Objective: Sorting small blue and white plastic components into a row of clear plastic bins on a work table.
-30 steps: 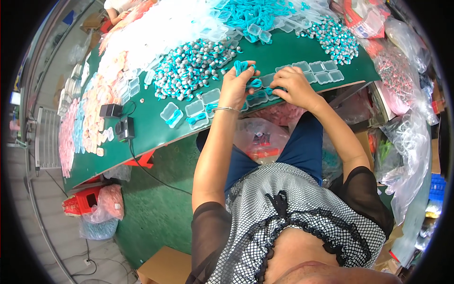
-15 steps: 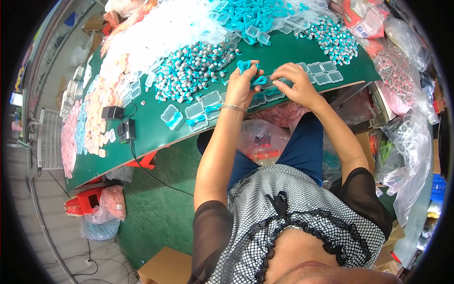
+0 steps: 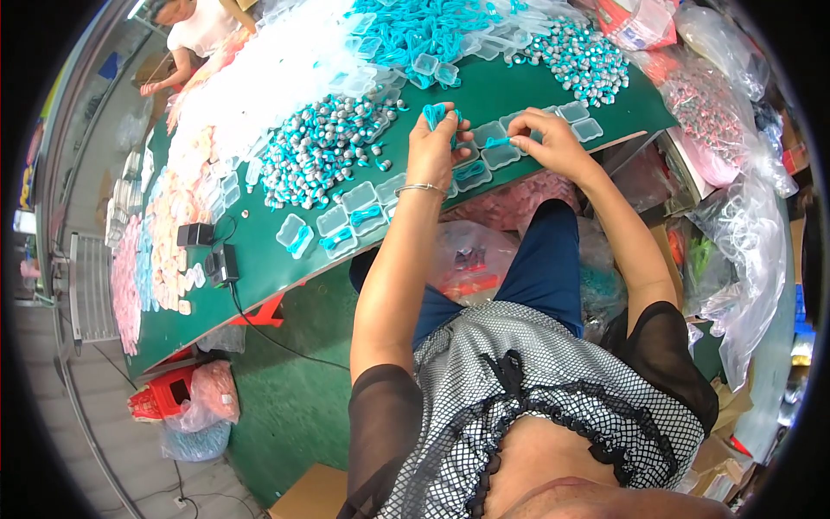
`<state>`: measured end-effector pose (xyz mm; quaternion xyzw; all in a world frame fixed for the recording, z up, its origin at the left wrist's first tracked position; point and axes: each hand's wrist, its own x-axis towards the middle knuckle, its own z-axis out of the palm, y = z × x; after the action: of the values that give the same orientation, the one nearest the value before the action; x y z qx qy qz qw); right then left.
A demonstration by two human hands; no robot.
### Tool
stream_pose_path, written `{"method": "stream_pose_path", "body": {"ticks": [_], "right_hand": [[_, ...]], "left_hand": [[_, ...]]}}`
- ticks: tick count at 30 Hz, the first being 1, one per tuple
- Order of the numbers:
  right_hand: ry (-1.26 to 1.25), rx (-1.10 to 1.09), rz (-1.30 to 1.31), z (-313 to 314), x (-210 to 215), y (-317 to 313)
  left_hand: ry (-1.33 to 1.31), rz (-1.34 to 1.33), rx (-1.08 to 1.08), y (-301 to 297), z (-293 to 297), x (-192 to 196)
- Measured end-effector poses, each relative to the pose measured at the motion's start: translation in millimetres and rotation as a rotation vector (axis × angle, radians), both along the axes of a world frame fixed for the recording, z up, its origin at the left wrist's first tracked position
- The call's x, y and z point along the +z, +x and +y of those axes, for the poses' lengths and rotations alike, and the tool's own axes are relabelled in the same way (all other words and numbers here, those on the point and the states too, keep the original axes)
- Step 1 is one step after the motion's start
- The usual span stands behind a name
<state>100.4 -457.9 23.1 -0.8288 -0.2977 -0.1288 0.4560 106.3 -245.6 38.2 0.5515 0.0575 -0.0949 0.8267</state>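
My left hand [image 3: 435, 149] is closed around a bunch of looped teal cords [image 3: 435, 115], which stick out above the thumb. To its right, my right hand [image 3: 553, 145] pinches one small teal cord bundle [image 3: 496, 142] between thumb and fingertips. That bundle hangs over an open clear plastic box [image 3: 501, 157] in a row along the table's near edge. Several boxes farther left hold similar teal bundles, such as a box [image 3: 335, 242] and a separate end box [image 3: 295, 235]. Another bundle lies in the box [image 3: 472, 176] just below my left hand.
On the green table [image 3: 285, 268] are a heap of teal-and-grey earbud-like pieces [image 3: 320, 147], a second such heap [image 3: 579, 60] and a teal cord pile [image 3: 415, 35]. Black adapters [image 3: 220, 264] sit left. A person [image 3: 194, 35] works at the far left. Plastic bags [image 3: 735, 259] crowd the right.
My right hand has drawn away from the left and now holds a teal bundle over a box. The view has shifted, and a person has come into sight at the upper left.
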Motion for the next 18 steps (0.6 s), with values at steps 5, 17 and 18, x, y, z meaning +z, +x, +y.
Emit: {"method": "stream_pose_path", "body": {"ticks": [5,17,18], "right_hand": [[-0.294,-0.082,-0.133,2.7,-12.1,0.7],[-0.452,-0.128,-0.329,16.0,-15.8,1.0],[-0.451,-0.127,-0.331,17.0,-14.2,0.9]], "left_hand": [[0.034,-0.035,-0.071,1.6,0.8,-9.3],[-0.103,-0.003,-0.151,-3.5,2.1,-4.6],[-0.098,-0.013,-0.146,-4.1,1.9,-3.7]]}}
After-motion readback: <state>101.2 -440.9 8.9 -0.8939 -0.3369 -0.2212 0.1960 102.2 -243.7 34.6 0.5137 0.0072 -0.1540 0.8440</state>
